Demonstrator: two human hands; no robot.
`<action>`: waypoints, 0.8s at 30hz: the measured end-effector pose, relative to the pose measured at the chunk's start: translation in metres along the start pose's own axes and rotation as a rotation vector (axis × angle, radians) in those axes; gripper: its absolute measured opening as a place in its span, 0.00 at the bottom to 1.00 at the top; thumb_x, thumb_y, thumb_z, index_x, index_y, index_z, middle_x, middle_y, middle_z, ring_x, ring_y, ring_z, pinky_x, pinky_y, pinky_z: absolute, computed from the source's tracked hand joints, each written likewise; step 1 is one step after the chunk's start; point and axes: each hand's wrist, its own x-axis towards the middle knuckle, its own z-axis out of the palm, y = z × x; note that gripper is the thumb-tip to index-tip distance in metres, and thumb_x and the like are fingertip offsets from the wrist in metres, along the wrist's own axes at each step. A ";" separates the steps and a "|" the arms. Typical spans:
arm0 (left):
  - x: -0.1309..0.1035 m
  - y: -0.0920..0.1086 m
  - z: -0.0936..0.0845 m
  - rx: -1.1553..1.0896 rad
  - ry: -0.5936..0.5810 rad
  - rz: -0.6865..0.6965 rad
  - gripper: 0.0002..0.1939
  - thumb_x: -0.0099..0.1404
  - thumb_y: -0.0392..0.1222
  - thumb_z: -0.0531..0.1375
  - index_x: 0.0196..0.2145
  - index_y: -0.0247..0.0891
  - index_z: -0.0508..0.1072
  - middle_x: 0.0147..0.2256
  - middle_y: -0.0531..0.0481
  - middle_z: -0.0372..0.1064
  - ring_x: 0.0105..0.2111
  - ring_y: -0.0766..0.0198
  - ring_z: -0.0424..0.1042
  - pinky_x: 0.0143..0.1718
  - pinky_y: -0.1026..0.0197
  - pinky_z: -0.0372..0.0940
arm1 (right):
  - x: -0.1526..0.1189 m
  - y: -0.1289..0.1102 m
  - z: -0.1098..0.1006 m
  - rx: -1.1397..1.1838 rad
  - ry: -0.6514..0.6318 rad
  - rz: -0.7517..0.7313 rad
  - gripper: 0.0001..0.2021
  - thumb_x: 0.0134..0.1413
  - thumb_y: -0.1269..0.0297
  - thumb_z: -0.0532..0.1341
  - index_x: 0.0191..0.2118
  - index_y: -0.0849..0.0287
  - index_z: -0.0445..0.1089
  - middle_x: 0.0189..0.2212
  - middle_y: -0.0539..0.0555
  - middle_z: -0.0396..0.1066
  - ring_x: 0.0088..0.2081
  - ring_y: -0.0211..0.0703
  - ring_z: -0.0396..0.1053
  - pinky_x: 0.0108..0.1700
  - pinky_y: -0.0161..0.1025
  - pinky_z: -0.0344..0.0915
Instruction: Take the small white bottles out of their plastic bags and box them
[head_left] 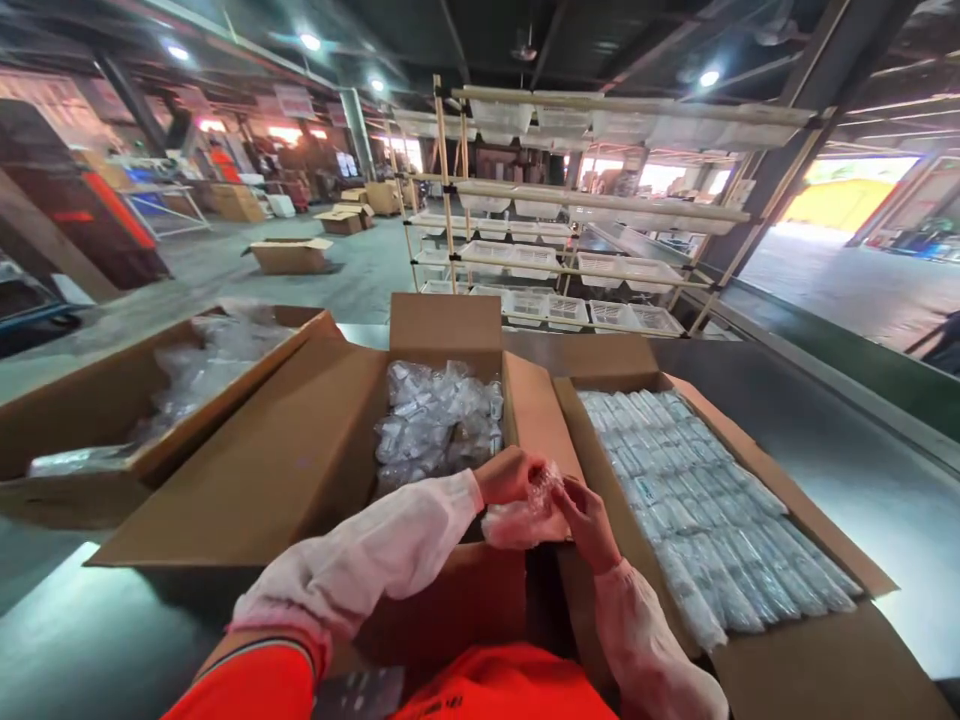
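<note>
Head view: a worker in white sleeves (375, 550) handles a bubble-wrap packet (517, 522) held between the two hands, low over the gap where two open cartons stand side by side. The fingers of the left hand (511, 475) are curled and pinch the upper end of the film; the thumb and fingers of the right hand (589, 515) close on its edge just opposite. Whether anything lies inside the film cannot be made out.

Just beyond and to the left of the fingers, the middle carton (446, 322) holds a loose jumble of clear-wrapped pieces (427, 420). To the right of the fingers, the right carton (825, 660) shows clear packs (697, 490) laid in close, orderly rows reaching nearly from end to end. Well to the left of the fingers, a long carton (45, 425) contains crumpled clear plastic (217, 365).

By appearance, the work is well advanced on the right side, where the visible layer looks almost complete, while the heap ahead of the fingers suggests plenty is left. The packet in hand appears unfinished, its film gathered but not settled, and it lies in neither row nor heap. Farther ahead of the fingers stands a rack (600, 205) of white bins.
</note>
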 end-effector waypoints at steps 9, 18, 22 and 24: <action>-0.027 0.014 -0.047 0.043 -0.252 0.125 0.22 0.65 0.51 0.53 0.23 0.31 0.73 0.18 0.55 0.61 0.20 0.70 0.56 0.23 0.67 0.50 | 0.010 -0.010 -0.002 -0.152 0.278 -0.210 0.23 0.48 0.40 0.60 0.29 0.59 0.66 0.23 0.50 0.68 0.26 0.39 0.65 0.30 0.38 0.65; -0.055 0.064 -0.103 0.155 0.394 0.418 0.10 0.63 0.43 0.59 0.30 0.35 0.75 0.27 0.49 0.73 0.28 0.65 0.69 0.35 0.62 0.61 | 0.035 -0.064 0.002 0.111 -0.221 -0.213 0.33 0.37 0.42 0.69 0.47 0.57 0.67 0.29 0.50 0.71 0.31 0.40 0.69 0.34 0.37 0.68; -0.047 0.062 -0.101 -0.071 0.414 0.340 0.10 0.64 0.43 0.57 0.32 0.33 0.72 0.30 0.48 0.71 0.30 0.66 0.68 0.33 0.65 0.63 | 0.034 -0.042 0.025 0.161 -0.499 -0.072 0.40 0.19 0.41 0.73 0.45 0.57 0.73 0.34 0.54 0.75 0.38 0.49 0.72 0.42 0.44 0.69; -0.047 0.057 -0.104 -0.136 0.403 0.325 0.10 0.64 0.44 0.58 0.31 0.33 0.72 0.30 0.48 0.71 0.32 0.65 0.68 0.35 0.64 0.63 | 0.031 -0.026 0.039 0.134 -0.404 -0.049 0.33 0.25 0.43 0.73 0.41 0.58 0.75 0.32 0.53 0.76 0.37 0.49 0.72 0.42 0.45 0.69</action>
